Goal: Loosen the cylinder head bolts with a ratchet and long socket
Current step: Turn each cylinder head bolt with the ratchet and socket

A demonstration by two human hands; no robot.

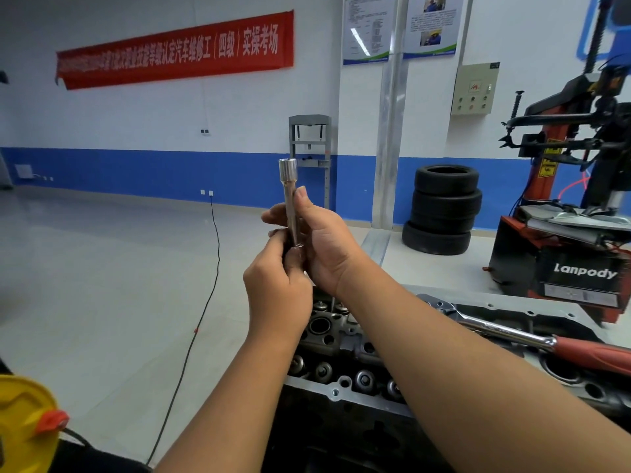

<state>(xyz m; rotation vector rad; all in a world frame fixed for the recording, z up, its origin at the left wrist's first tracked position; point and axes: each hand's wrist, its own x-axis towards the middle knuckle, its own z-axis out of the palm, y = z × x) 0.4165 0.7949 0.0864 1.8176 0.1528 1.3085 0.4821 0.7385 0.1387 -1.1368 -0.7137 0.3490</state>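
I hold a long silver socket upright in front of me, its wide end on top. My right hand grips the shaft with thumb and fingers curled round it. My left hand pinches a small dark part at the socket's lower end; what that part is stays hidden. Below my hands lies the cylinder head with its valve springs and holes. A ratchet with a chrome shaft and red handle lies across the engine on the right, untouched.
A red and black tyre changer stands at the right. Black tyres are stacked by the blue-and-white wall. A black cable runs over the floor on the left. A yellow container sits at the lower left.
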